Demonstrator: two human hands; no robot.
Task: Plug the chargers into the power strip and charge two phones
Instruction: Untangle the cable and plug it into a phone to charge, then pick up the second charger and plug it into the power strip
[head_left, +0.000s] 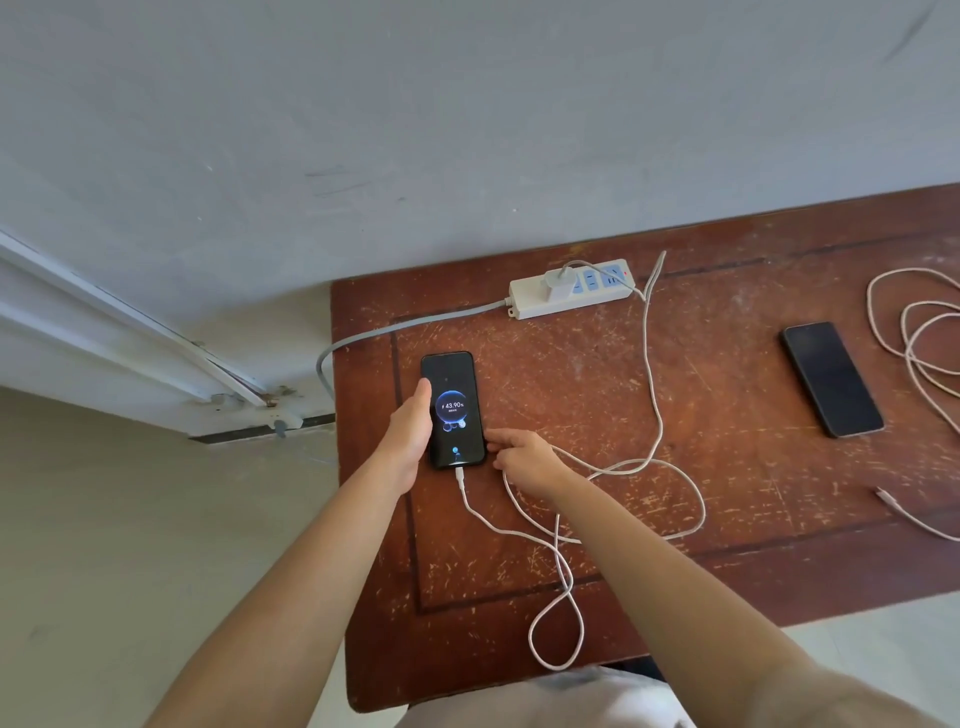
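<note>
A black phone (453, 410) lies on the left of the wooden table (727, 467), its screen lit with a charging display of 43.90%. A white cable (649, 364) runs from its lower end in loops to a white charger (558, 283) plugged into the white power strip (571, 288) at the back. My left hand (410, 431) rests along the phone's left edge. My right hand (519, 457) touches its lower right corner with the fingertips. A second phone (832, 378), screen dark, lies to the right. Beside it is a second coiled cable (914, 343) with a loose plug end (883, 493).
The power strip's grey cord (363, 338) drops over the table's left edge. A grey wall stands right behind the table. A white door frame (156, 338) and pale floor are to the left. The table's near edge is by my body.
</note>
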